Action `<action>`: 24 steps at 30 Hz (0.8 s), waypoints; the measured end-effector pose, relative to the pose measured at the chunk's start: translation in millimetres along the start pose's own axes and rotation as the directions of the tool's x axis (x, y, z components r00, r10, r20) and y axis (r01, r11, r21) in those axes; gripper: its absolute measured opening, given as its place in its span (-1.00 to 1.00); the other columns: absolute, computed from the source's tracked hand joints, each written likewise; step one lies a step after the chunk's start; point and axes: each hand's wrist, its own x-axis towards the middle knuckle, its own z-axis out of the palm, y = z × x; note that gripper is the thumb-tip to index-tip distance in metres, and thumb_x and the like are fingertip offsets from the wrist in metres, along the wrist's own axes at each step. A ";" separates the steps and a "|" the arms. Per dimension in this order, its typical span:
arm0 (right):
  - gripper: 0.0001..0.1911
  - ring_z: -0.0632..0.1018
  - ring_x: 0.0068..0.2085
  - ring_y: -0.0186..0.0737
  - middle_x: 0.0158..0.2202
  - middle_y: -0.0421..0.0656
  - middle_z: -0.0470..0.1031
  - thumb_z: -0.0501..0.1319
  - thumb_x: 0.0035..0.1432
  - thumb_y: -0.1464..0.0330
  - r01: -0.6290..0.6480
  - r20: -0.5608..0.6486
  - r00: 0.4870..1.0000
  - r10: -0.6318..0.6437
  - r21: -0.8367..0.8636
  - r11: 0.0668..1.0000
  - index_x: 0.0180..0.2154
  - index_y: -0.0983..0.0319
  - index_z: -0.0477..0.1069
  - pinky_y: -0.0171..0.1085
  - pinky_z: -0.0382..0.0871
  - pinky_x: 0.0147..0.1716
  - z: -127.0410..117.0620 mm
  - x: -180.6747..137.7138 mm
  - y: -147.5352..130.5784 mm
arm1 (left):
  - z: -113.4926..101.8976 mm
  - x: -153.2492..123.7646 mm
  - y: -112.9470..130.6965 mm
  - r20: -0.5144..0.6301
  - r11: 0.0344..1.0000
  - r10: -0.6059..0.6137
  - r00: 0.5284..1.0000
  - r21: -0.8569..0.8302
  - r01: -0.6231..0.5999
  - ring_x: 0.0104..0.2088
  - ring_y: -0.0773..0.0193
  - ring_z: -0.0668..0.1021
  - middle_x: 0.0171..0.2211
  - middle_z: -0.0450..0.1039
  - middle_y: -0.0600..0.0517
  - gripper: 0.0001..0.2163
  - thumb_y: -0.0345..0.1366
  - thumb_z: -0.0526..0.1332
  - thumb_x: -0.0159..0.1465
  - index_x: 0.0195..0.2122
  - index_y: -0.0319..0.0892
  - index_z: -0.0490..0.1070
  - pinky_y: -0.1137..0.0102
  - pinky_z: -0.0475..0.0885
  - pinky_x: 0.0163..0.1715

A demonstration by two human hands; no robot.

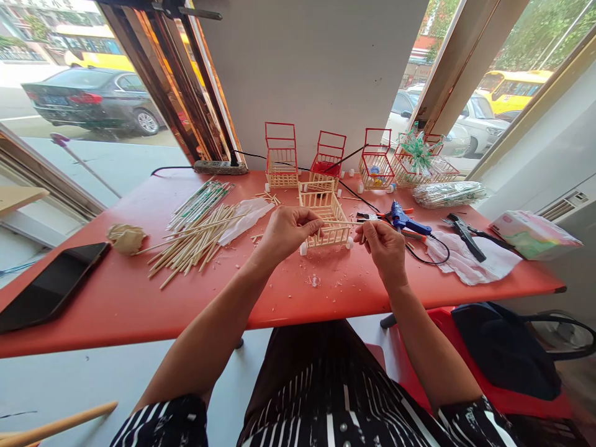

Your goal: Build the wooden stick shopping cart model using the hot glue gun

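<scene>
A thin wooden stick (342, 222) runs level between my two hands. My left hand (291, 230) pinches its left end between thumb and fingers. At the other end, the fingers of my right hand (384, 245) are closed on it. Just behind the stick, a small cart made of pale wooden sticks (321, 202) stands on the table, with white wheels at its near corners. My hands partly cover its front. A blue glue gun (401, 217) lies to the right of my right hand.
The red table (261, 304) holds a pile of loose sticks (195, 242), paper-wrapped sticks (200, 202) and a black phone (53, 285) at left. Red-trimmed carts (282, 158) line the back. Right are a black cutter tool (465, 237), a white cloth (484, 264) and a tissue pack (533, 233).
</scene>
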 end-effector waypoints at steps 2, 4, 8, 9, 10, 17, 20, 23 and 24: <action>-0.50 0.40 -0.53 -0.35 -0.49 -0.19 0.56 0.30 0.34 -0.10 0.000 -0.003 1.000 0.000 0.006 1.000 -0.39 0.17 0.59 -0.29 0.35 -0.47 0.2 0.1 -0.2 | -0.2 0.0 1.0 0.003 1.000 -0.004 1.000 -0.001 0.004 -0.53 0.34 0.51 -0.55 0.61 0.02 -0.84 -0.24 0.35 0.17 -0.50 -0.19 0.62 0.43 0.45 -0.41; -0.50 0.39 -0.54 -0.35 -0.49 -0.19 0.55 0.30 0.34 -0.10 -0.002 -0.002 1.000 0.002 0.003 1.000 -0.39 0.17 0.59 -0.29 0.35 -0.47 0.2 0.4 -0.4 | -0.5 -0.1 1.9 0.006 1.000 -0.008 1.000 0.004 0.008 -0.52 0.34 0.51 -0.55 0.61 0.02 -0.83 -0.25 0.34 0.17 -0.50 -0.19 0.62 0.43 0.45 -0.41; -0.49 0.39 -0.54 -0.35 -0.51 -0.20 0.53 0.30 0.34 -0.10 -0.008 0.001 1.000 0.008 -0.011 1.000 -0.42 0.17 0.57 -0.29 0.35 -0.47 -0.1 1.3 0.5 | -0.7 -0.1 3.0 0.004 1.000 -0.015 1.000 0.018 0.015 -0.52 0.35 0.51 -0.55 0.61 0.02 -0.83 -0.26 0.34 0.17 -0.51 -0.19 0.63 0.44 0.44 -0.41; -0.49 0.39 -0.54 -0.36 -0.51 -0.20 0.53 0.29 0.35 -0.10 -0.007 0.001 1.000 0.007 -0.010 1.000 -0.42 0.17 0.57 -0.30 0.35 -0.47 -0.2 1.5 0.8 | -0.8 0.0 3.1 0.005 1.000 -0.019 1.000 0.017 0.019 -0.52 0.35 0.51 -0.54 0.61 0.02 -0.83 -0.26 0.34 0.17 -0.51 -0.19 0.63 0.44 0.44 -0.41; -0.49 0.39 -0.53 -0.36 -0.50 -0.20 0.53 0.30 0.34 -0.10 -0.009 0.002 1.000 0.009 -0.008 1.000 -0.41 0.17 0.57 -0.30 0.35 -0.47 -0.2 1.6 1.2 | -0.8 0.0 3.1 0.005 1.000 -0.023 1.000 0.014 0.023 -0.52 0.35 0.51 -0.54 0.62 0.02 -0.84 -0.26 0.35 0.16 -0.50 -0.19 0.63 0.44 0.44 -0.41; -0.42 0.46 -0.47 -0.31 -0.43 -0.13 0.60 0.22 0.36 -0.17 -0.030 0.033 0.999 0.031 -0.031 0.999 -0.37 0.17 0.57 -0.30 0.31 -0.50 -0.3 0.9 1.4 | -1.2 0.4 1.2 -0.003 0.999 -0.035 0.999 -0.014 0.035 -0.52 0.34 0.51 -0.54 0.61 0.02 -0.78 -0.14 0.42 0.12 -0.51 -0.18 0.62 0.42 0.43 -0.42; -0.42 0.48 -0.43 -0.29 -0.38 -0.11 0.62 0.21 0.38 -0.16 -0.024 0.032 0.999 0.026 -0.052 0.998 -0.40 0.17 0.52 -0.31 0.29 -0.51 -1.0 0.6 1.5 | -1.7 0.8 -0.4 -0.010 0.999 -0.040 0.999 -0.029 0.040 -0.51 0.33 0.53 -0.53 0.62 0.00 -0.74 -0.08 0.44 0.12 -0.51 -0.18 0.62 0.43 0.43 -0.43; -0.41 0.49 -0.43 -0.29 -0.36 -0.11 0.63 0.19 0.39 -0.17 -0.038 0.019 0.999 0.039 -0.064 0.997 -0.42 0.16 0.48 -0.31 0.29 -0.51 -1.8 0.6 2.1 | -2.0 1.3 -1.4 -0.007 0.998 -0.049 0.999 -0.028 0.048 -0.51 0.32 0.53 -0.53 0.61 0.00 -0.77 -0.11 0.43 0.12 -0.51 -0.18 0.63 0.43 0.43 -0.44; -0.41 0.49 -0.43 -0.29 -0.36 -0.11 0.63 0.18 0.40 -0.17 -0.042 0.016 0.999 0.043 -0.065 0.997 -0.42 0.16 0.47 -0.30 0.30 -0.51 -1.9 0.6 2.4 | -2.0 1.4 -1.6 -0.007 0.998 -0.051 0.999 -0.023 0.051 -0.51 0.32 0.53 -0.54 0.61 0.00 -0.79 -0.14 0.42 0.12 -0.50 -0.18 0.63 0.43 0.43 -0.44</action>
